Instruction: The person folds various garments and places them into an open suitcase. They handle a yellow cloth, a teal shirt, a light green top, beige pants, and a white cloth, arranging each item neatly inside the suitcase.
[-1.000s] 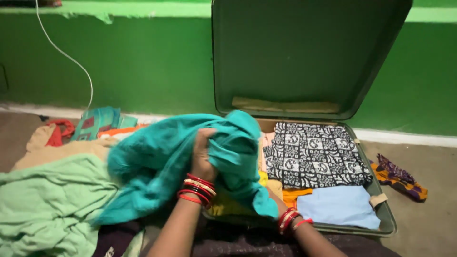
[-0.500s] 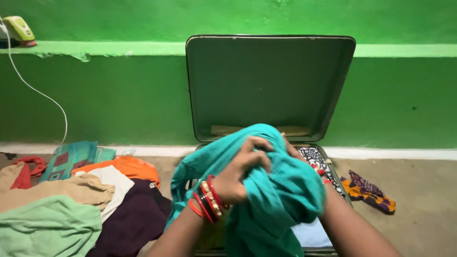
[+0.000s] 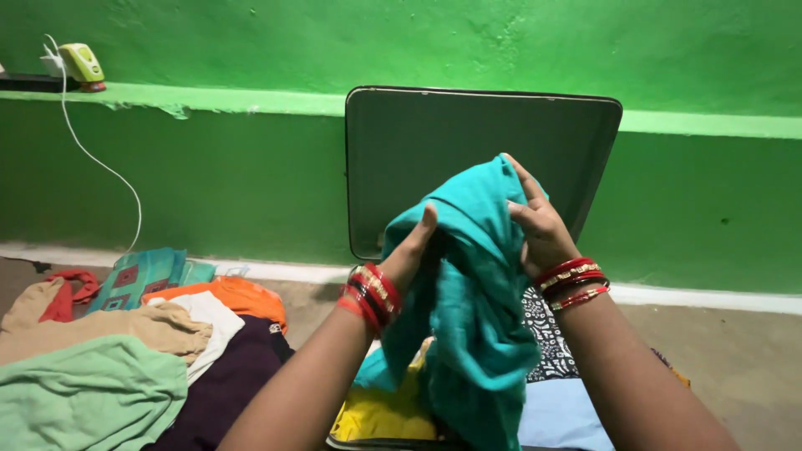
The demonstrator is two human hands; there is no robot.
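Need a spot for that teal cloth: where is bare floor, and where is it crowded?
Both hands, left hand and right hand, hold the teal cotton cloth above the open green suitcase.

Free: brown floor right of the suitcase, up to the green wall.

Crowded: the suitcase base, full of folded clothes, and the pile of loose clothes on the left.

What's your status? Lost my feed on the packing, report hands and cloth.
Left hand and right hand both gripping teal cloth, raised over open suitcase. Folded clothes in case below. Clothes pile at left, nothing blocking.
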